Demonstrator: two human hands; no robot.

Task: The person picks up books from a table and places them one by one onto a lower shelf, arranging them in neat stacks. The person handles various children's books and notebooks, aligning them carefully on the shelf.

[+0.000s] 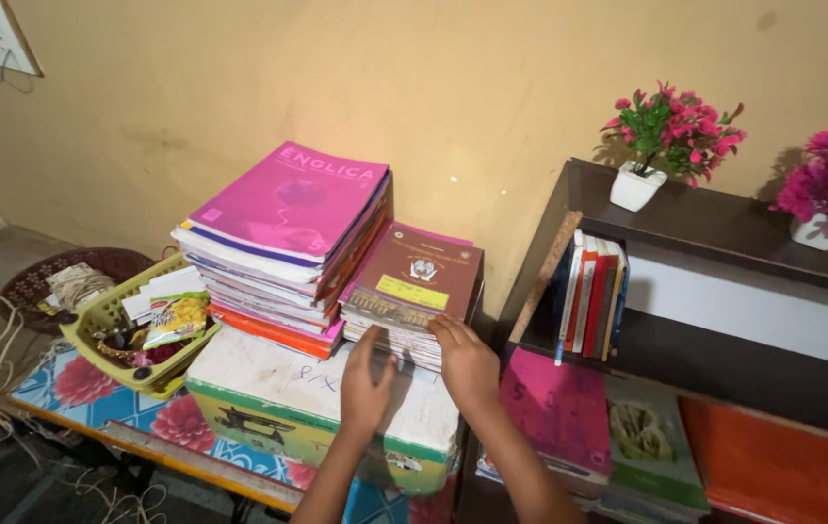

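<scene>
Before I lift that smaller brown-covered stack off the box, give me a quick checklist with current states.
1. Left hand on the stack's front edge: ok.
2. Right hand on the brown-covered stack: ok, fingers at its front edge.
3. Fingers under the bottom book: cannot tell.
4. Taller pink-topped pile clear of the stack: not ok, they sit side by side, very close.
5. White-topped box supports both piles: ok.
6. Yellow basket out of the way: ok, left of the box.
</scene>
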